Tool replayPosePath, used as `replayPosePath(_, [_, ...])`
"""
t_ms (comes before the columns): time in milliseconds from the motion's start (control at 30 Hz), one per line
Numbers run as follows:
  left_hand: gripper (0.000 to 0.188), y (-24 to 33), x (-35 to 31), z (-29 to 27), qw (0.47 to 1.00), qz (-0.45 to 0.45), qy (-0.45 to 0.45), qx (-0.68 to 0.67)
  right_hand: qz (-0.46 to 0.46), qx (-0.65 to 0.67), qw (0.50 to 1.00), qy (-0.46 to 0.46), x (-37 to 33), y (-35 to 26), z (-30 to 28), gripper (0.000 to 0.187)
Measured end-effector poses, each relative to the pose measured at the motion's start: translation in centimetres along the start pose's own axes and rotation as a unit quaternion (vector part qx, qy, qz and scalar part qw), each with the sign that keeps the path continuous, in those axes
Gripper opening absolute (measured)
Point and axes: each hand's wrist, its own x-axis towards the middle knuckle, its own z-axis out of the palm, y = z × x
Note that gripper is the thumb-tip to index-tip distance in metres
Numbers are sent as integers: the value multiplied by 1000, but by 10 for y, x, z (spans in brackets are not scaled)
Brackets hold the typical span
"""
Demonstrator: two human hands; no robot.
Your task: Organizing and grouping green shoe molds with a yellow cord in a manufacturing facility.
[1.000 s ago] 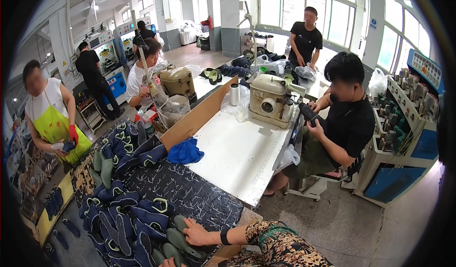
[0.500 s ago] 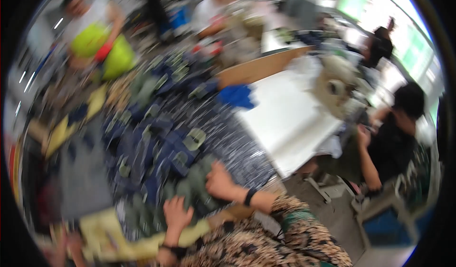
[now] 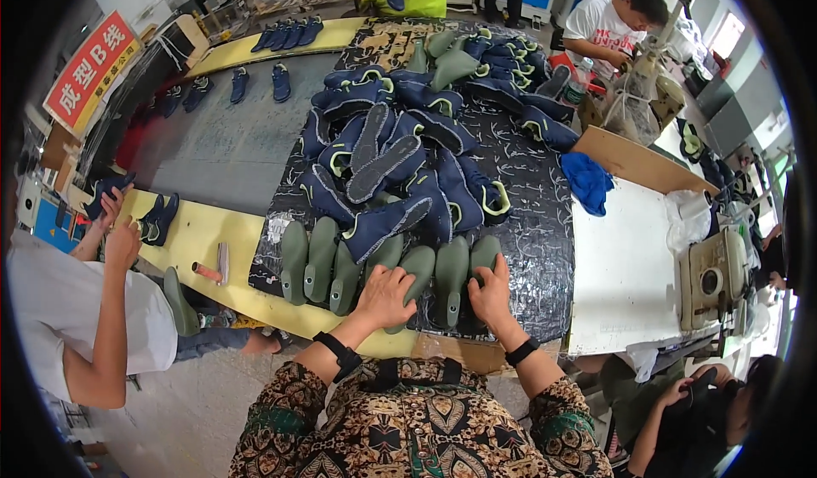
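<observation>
Along the near edge of the black-covered table stands a row of dark green shoe lasts (image 3: 322, 252). My left hand (image 3: 385, 299) is closed over one green shoe last (image 3: 418, 265) in the middle of that row, its palm hiding part of the piece. The fingers of my right hand (image 3: 491, 297) close round the last at the right end (image 3: 485, 250). Another green last (image 3: 451, 265) stands between the two hands, apart from them. Just beyond lies a heap of navy shoe uppers (image 3: 442, 190) with grey stitched undersides and lime linings.
A hammer (image 3: 223, 265) rests on the yellow ledge (image 3: 189, 244) at left, beside a conveyor belt (image 3: 221, 142) carrying navy shoes. At right stand a white tabletop (image 3: 608, 265), a blue cloth (image 3: 587, 182) and a beige machine (image 3: 713, 278). A co-worker (image 3: 94, 308) holds a shoe at left.
The view has turned and become sharp. My left hand, earlier open with spread fingers, now grips a last; my right hand is at the row's right end.
</observation>
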Motion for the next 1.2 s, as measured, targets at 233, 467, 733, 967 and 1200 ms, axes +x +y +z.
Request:
replayPosePath(233, [41,0,0,0,1000,0,-3,4,7,3,1000,-15,0,8,3,26])
replayPosePath(467, [41,-4,2,0,1000,-6,5,-3,14,3,1000,-25,6,2,-3,24])
replayPosePath(733, [33,-5,-12,-3,989,8,89,-115,-11,2,999,-31,3,7,2,26])
replayPosePath(967, [21,2,-103,-31,933,-197,237,-184,1,12,1000,-26,1,11,-5,26])
replayPosePath(1200, [53,81,-342,-7,792,-260,-552,15,-19,-3,998,-53,3,11,-2,26])
